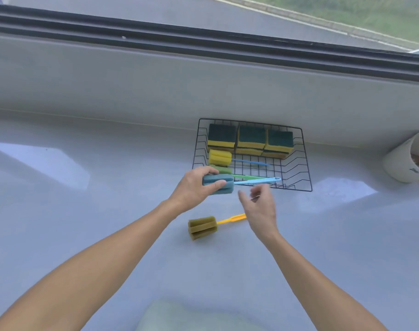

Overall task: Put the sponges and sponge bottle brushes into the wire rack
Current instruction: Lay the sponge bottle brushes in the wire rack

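Note:
A black wire rack (304, 163) stands at the back of the grey counter. Along its far side sit several yellow-and-green sponges (251, 138). In front of them lie a yellow sponge brush (219, 157) and a green sponge brush (221, 169). My left hand (191, 189) grips the blue foam head of a blue sponge brush (221, 185), held at the rack's front left corner with its handle reaching right over the front rim. My right hand (260, 206) hovers just in front of the rack, fingers apart, holding nothing. An olive sponge brush (202, 227) with a yellow handle lies on the counter below my hands.
A white cup (405, 161) lies on its side at the right edge. A raised ledge and a dark window frame (203, 44) run behind the rack. A pale blurred object (179, 316) sits at the bottom edge.

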